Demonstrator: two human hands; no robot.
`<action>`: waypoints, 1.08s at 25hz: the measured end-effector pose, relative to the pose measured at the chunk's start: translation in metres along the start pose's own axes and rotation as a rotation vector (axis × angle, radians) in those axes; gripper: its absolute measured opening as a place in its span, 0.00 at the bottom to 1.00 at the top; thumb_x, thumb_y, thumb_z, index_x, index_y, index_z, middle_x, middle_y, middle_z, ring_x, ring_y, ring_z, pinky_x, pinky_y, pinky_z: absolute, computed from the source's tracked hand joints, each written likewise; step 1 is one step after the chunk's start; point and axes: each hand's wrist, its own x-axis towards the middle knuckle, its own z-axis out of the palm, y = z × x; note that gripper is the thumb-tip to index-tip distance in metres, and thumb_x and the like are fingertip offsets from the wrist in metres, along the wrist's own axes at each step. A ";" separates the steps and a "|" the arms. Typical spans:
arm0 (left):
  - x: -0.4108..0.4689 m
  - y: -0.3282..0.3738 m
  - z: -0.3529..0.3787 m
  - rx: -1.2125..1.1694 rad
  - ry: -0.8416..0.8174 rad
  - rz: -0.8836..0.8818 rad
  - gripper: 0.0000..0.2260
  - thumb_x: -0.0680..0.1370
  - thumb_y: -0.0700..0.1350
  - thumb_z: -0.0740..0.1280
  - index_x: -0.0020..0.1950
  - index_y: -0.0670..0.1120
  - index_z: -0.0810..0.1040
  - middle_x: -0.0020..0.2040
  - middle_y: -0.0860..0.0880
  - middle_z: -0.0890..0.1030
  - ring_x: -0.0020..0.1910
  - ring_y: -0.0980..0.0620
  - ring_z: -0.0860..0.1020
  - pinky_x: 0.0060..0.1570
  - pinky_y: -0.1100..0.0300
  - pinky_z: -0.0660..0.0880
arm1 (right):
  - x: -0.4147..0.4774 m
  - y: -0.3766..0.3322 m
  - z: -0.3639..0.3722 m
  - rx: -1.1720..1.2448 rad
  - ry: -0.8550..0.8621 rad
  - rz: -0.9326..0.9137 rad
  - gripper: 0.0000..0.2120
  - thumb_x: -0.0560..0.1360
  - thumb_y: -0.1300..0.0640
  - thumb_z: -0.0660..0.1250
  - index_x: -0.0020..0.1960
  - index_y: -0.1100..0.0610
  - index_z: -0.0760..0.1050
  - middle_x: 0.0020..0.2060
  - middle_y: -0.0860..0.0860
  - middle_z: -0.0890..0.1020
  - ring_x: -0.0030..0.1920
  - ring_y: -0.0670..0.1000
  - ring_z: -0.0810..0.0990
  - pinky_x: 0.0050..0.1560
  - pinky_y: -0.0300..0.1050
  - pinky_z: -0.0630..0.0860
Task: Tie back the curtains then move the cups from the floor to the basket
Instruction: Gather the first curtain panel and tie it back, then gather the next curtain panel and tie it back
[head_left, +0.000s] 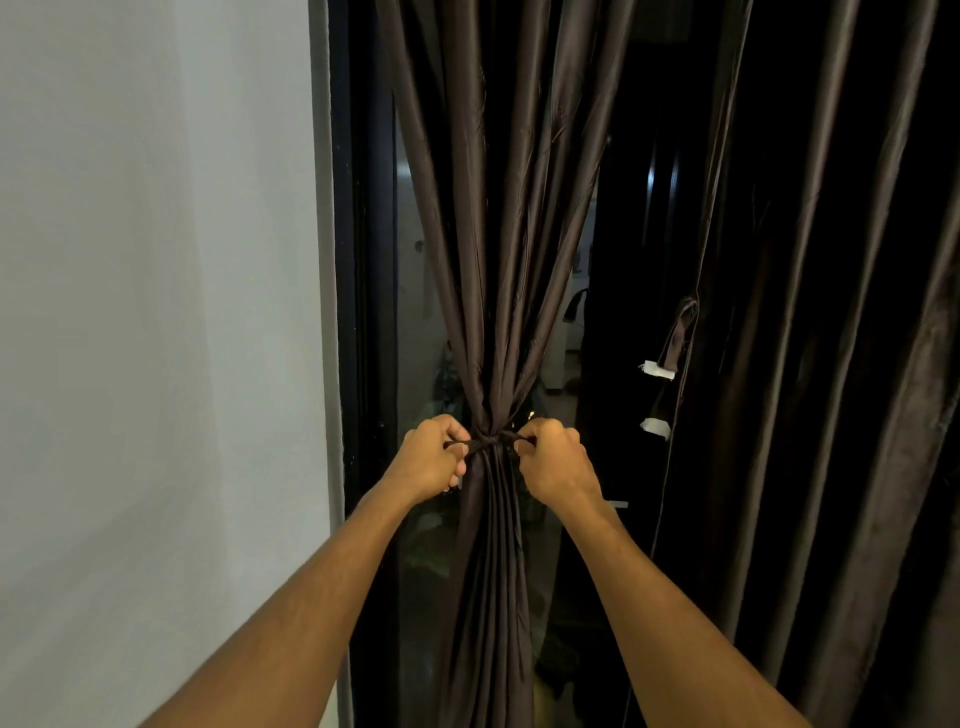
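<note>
At the waist of the gathered curtain (493, 260), a thin dark tie (485, 442) is wrapped round the folds and crossed into a knot, and I have both hands on it. My left hand (431, 457) has its grip clenched on the end of the tie left of the curtain. My right hand (553, 457) has its grip clenched on the end right of it. Both ends run taut from the knot, so I judge I am drawing it tight and this curtain is nearly done.

Right of that curtain, the second curtain (805, 364) hangs loose with its own fabric loop (678, 332) dangling at its edge, so it is yet to be tied. No cups, basket or floor show, so I take that whole part as not yet begun.

Left of the gathered curtain stand the dark window frame (363, 260) and the pale wall (156, 312). Two white tags (657, 370) sit by the loop. I can read no writing on them, and I see no brand anywhere.
</note>
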 end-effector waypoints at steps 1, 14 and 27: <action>-0.001 -0.002 0.001 -0.012 0.009 -0.003 0.03 0.81 0.39 0.62 0.51 0.45 0.75 0.36 0.44 0.80 0.30 0.53 0.77 0.31 0.61 0.76 | -0.004 -0.002 0.003 -0.029 -0.001 0.010 0.10 0.82 0.54 0.61 0.59 0.55 0.77 0.51 0.54 0.80 0.52 0.56 0.80 0.52 0.53 0.79; -0.046 0.005 0.059 -0.094 -0.099 -0.159 0.06 0.80 0.43 0.64 0.48 0.41 0.77 0.35 0.44 0.81 0.30 0.52 0.78 0.31 0.60 0.78 | -0.047 0.037 -0.012 0.002 -0.115 -0.035 0.06 0.79 0.59 0.62 0.53 0.53 0.76 0.50 0.50 0.80 0.50 0.53 0.80 0.49 0.50 0.77; -0.060 0.107 0.183 -0.079 0.001 -0.073 0.06 0.79 0.43 0.65 0.46 0.41 0.78 0.35 0.46 0.81 0.30 0.54 0.78 0.34 0.59 0.78 | -0.056 0.167 -0.121 0.034 -0.059 -0.050 0.07 0.77 0.57 0.64 0.42 0.51 0.77 0.39 0.47 0.81 0.41 0.50 0.81 0.43 0.51 0.81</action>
